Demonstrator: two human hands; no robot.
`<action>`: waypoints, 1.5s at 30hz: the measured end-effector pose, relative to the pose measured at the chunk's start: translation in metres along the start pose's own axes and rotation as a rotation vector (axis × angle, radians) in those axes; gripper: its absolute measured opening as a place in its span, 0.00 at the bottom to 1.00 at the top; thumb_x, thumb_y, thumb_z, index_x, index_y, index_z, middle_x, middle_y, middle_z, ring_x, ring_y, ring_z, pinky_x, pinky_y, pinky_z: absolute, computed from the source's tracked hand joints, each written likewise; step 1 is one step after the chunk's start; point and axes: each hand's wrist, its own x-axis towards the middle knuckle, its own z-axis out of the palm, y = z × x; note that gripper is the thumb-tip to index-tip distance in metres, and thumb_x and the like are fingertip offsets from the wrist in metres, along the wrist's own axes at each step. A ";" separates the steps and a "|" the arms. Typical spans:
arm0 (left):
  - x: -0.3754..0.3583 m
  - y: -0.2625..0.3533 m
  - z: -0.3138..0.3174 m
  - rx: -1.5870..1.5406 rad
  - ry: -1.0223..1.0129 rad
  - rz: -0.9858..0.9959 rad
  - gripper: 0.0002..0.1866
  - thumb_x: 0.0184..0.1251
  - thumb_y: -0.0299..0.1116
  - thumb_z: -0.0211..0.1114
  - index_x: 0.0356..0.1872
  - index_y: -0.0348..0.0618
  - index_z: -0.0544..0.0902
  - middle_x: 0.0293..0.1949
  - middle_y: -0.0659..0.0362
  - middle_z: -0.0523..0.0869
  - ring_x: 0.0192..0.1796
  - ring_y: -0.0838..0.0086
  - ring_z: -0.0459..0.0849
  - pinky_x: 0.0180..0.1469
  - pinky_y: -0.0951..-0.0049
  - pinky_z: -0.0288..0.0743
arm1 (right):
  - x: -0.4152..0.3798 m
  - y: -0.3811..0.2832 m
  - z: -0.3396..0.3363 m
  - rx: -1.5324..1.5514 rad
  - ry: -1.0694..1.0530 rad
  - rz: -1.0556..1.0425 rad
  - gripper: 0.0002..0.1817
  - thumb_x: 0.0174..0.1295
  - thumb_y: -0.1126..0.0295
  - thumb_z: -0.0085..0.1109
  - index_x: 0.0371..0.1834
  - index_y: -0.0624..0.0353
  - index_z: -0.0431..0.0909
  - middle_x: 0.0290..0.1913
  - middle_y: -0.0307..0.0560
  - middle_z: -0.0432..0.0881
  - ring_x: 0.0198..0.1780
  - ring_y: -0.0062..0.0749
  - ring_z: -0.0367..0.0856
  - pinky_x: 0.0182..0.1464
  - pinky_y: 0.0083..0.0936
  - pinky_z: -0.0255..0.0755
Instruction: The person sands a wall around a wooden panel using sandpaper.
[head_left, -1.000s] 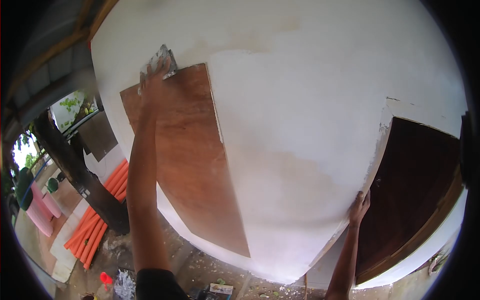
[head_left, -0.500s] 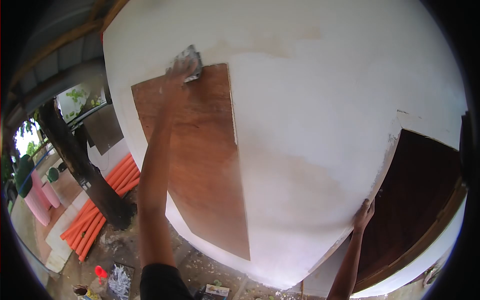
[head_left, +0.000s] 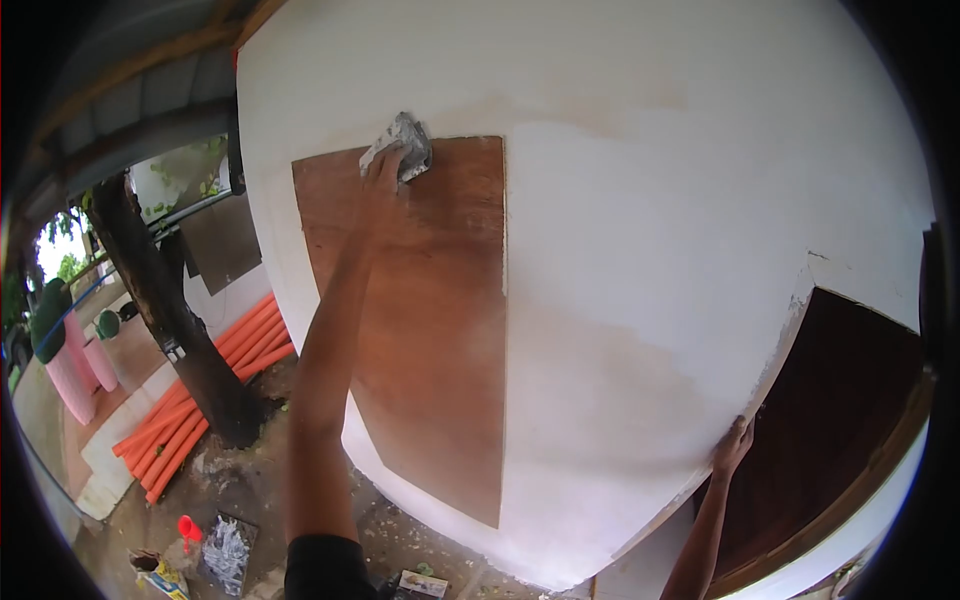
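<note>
My left hand (head_left: pixel 386 178) is raised to the top edge of a reddish-brown wooden panel (head_left: pixel 430 330) set in a white wall (head_left: pixel 640 210). It grips a grey, white-smeared piece (head_left: pixel 414 150), perhaps a sanding sheet or pad, pressed flat near that edge. Lower right, my right hand (head_left: pixel 732 446) holds the edge of the white wall beside a dark opening (head_left: pixel 820 420), with its fingers wrapped around the edge. Faint beige patches mark the wall above and to the right of the panel.
Orange pipes (head_left: pixel 180 440) lie on the ground at the left by a dark tree trunk (head_left: pixel 180 320). Below are a red object (head_left: pixel 189 528), a white-smeared board (head_left: pixel 229 552) and a torn yellow bag (head_left: pixel 158 574). Pink rolls (head_left: pixel 72 380) stand far left.
The view has shifted, so the wall and panel appear further right. My left hand with the grey piece sits slightly lower against the panel's top edge. My right hand keeps its hold.
</note>
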 end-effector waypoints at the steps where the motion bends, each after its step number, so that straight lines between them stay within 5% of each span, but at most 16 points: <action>1: -0.002 -0.004 0.016 -0.195 -0.026 -0.021 0.27 0.57 0.21 0.66 0.60 0.53 0.82 0.69 0.50 0.73 0.70 0.48 0.72 0.67 0.52 0.72 | 0.000 -0.002 -0.002 -0.020 -0.009 -0.004 0.42 0.75 0.35 0.48 0.63 0.72 0.73 0.51 0.51 0.82 0.51 0.34 0.78 0.54 0.31 0.72; 10: 0.036 -0.049 0.023 -0.341 -0.241 -0.090 0.33 0.52 0.21 0.66 0.65 0.49 0.74 0.75 0.50 0.65 0.74 0.46 0.67 0.68 0.53 0.74 | -0.001 0.001 0.001 0.035 0.012 -0.036 0.42 0.75 0.35 0.47 0.62 0.72 0.74 0.50 0.50 0.82 0.50 0.33 0.77 0.53 0.30 0.72; 15: 0.045 -0.028 -0.012 -0.026 -0.275 -0.244 0.33 0.53 0.23 0.67 0.66 0.43 0.75 0.67 0.51 0.73 0.68 0.53 0.74 0.68 0.58 0.73 | 0.002 0.009 -0.002 -0.004 0.054 -0.048 0.41 0.75 0.36 0.46 0.62 0.72 0.74 0.50 0.51 0.82 0.50 0.33 0.77 0.53 0.30 0.72; 19: 0.070 -0.043 -0.037 0.151 -0.345 -0.017 0.31 0.56 0.24 0.67 0.65 0.41 0.77 0.61 0.52 0.78 0.68 0.53 0.74 0.71 0.59 0.70 | 0.002 0.014 -0.002 0.006 0.042 -0.061 0.41 0.76 0.36 0.46 0.61 0.72 0.74 0.49 0.50 0.82 0.49 0.32 0.77 0.52 0.30 0.72; 23: 0.086 -0.019 -0.043 -0.057 -0.201 0.133 0.25 0.62 0.21 0.61 0.63 0.41 0.80 0.65 0.54 0.78 0.70 0.54 0.73 0.73 0.56 0.67 | 0.002 0.019 -0.004 0.017 0.034 -0.073 0.42 0.75 0.35 0.46 0.61 0.72 0.74 0.48 0.48 0.82 0.48 0.31 0.77 0.51 0.30 0.72; 26: 0.080 -0.012 -0.023 0.090 -0.164 0.340 0.29 0.64 0.21 0.60 0.69 0.43 0.73 0.66 0.54 0.78 0.72 0.55 0.71 0.74 0.53 0.66 | 0.002 0.021 -0.004 0.014 0.047 -0.052 0.42 0.75 0.34 0.46 0.61 0.72 0.74 0.47 0.48 0.82 0.47 0.30 0.77 0.50 0.29 0.72; 29: 0.059 0.000 -0.017 -0.121 -0.340 0.096 0.37 0.65 0.20 0.64 0.76 0.50 0.64 0.70 0.53 0.75 0.73 0.52 0.69 0.74 0.52 0.66 | 0.002 0.019 -0.004 0.026 0.044 -0.043 0.43 0.74 0.33 0.47 0.60 0.72 0.75 0.46 0.47 0.81 0.46 0.30 0.77 0.49 0.29 0.72; 32: 0.052 0.010 -0.015 -0.161 -0.369 0.048 0.41 0.63 0.21 0.64 0.78 0.46 0.59 0.66 0.54 0.79 0.72 0.54 0.73 0.75 0.51 0.63 | 0.002 0.015 -0.004 -0.008 0.043 -0.047 0.43 0.74 0.33 0.47 0.59 0.72 0.75 0.46 0.46 0.81 0.46 0.29 0.77 0.48 0.28 0.71; 38: 0.048 0.009 -0.016 -0.055 -0.363 0.130 0.41 0.62 0.23 0.67 0.77 0.49 0.61 0.64 0.52 0.79 0.66 0.53 0.76 0.70 0.50 0.67 | 0.002 0.020 -0.010 0.071 -0.030 0.006 0.48 0.70 0.31 0.52 0.69 0.73 0.70 0.52 0.50 0.81 0.50 0.32 0.77 0.51 0.31 0.73; 41: 0.054 0.016 -0.025 0.000 -0.412 -0.024 0.36 0.65 0.21 0.66 0.74 0.49 0.65 0.70 0.53 0.75 0.67 0.45 0.74 0.68 0.48 0.71 | 0.002 0.014 -0.006 0.052 -0.003 -0.009 0.48 0.70 0.31 0.52 0.69 0.73 0.70 0.52 0.50 0.81 0.49 0.32 0.77 0.51 0.31 0.73; 45: 0.074 0.026 -0.033 -0.114 -0.157 0.151 0.31 0.65 0.20 0.66 0.70 0.51 0.74 0.61 0.54 0.82 0.62 0.57 0.78 0.67 0.55 0.73 | 0.000 0.004 0.001 0.043 0.044 -0.065 0.41 0.75 0.36 0.48 0.62 0.73 0.74 0.47 0.47 0.82 0.47 0.29 0.76 0.50 0.28 0.71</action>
